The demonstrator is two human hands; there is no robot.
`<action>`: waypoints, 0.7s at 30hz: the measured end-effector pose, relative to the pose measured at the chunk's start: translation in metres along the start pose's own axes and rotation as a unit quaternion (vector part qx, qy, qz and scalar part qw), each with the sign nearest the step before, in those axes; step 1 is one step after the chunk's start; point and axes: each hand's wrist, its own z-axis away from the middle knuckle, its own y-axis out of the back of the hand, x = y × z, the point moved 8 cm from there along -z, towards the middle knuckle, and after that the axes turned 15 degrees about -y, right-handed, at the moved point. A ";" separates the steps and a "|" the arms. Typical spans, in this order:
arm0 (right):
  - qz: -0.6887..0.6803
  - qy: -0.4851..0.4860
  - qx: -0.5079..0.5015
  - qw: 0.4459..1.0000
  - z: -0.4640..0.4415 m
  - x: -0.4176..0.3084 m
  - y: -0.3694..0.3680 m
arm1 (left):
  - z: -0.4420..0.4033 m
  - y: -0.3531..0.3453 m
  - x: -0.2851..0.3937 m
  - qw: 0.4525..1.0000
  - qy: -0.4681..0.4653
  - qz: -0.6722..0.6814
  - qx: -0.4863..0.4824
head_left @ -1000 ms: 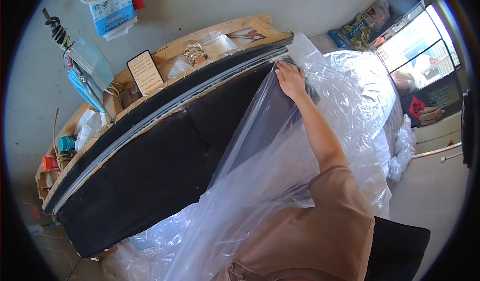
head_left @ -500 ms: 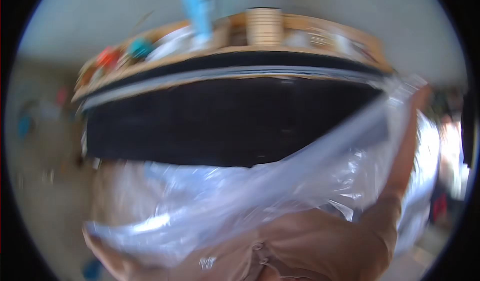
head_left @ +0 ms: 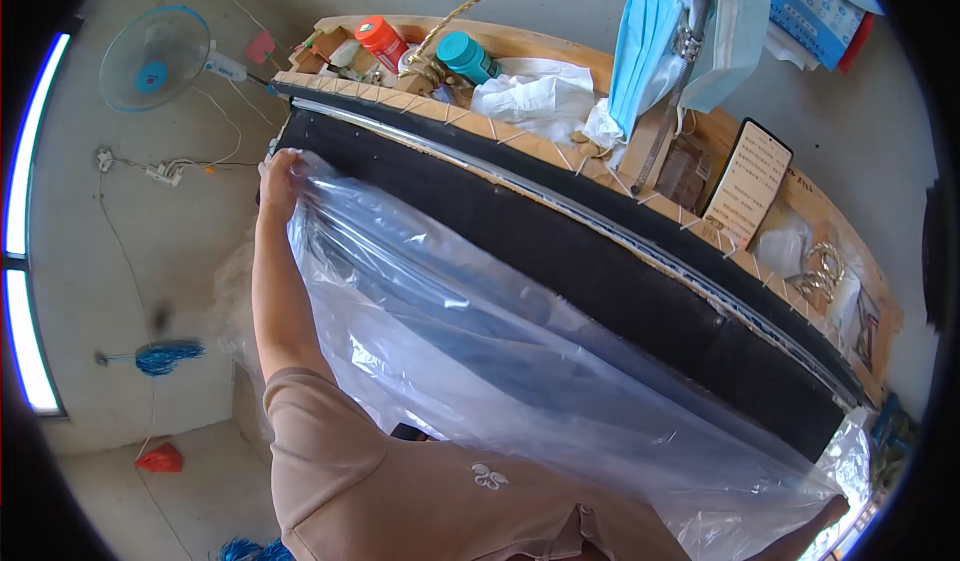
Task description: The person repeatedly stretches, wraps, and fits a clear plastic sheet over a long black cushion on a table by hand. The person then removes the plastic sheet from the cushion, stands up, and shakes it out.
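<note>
A clear plastic sheet [head_left: 470,331] spreads slantwise in front of my body, between both hands. My left hand [head_left: 282,173] is closed on its upper corner, at the left end of a long black panel [head_left: 560,251]. Low on the right, my right hand [head_left: 832,511] is partly shown, its fingers closed on the sheet's other edge. Folds run through the plastic from the left hand toward the right. The panel's lower part is covered by the sheet. A pale strip [head_left: 520,169] runs along the panel's upper side.
Above the panel, a wooden tray [head_left: 560,41] holds a red-lidded jar [head_left: 380,43], a teal-lidded bottle [head_left: 467,58], white tissue [head_left: 537,96] and a phone [head_left: 750,183]. Blue masks [head_left: 645,46] hang over it beside a metal rod [head_left: 660,131]. A fan [head_left: 155,61] is at the left.
My left hand has risen from low at the left to the panel's left end. My right hand has dropped from the panel's right end. The view has tilted and sharpened.
</note>
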 end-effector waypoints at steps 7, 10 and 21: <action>-0.013 0.054 -0.032 0.998 -0.011 -0.075 -0.052 | -0.017 -0.042 0.034 0.830 -0.311 -0.435 0.159; -0.022 0.071 -0.047 0.996 -0.010 -0.106 -0.070 | -0.033 -0.066 0.025 0.848 -0.241 -0.438 0.177; 0.039 0.084 -0.056 0.994 0.005 -0.133 -0.091 | -0.068 -0.035 -0.001 0.888 -0.227 -0.348 0.199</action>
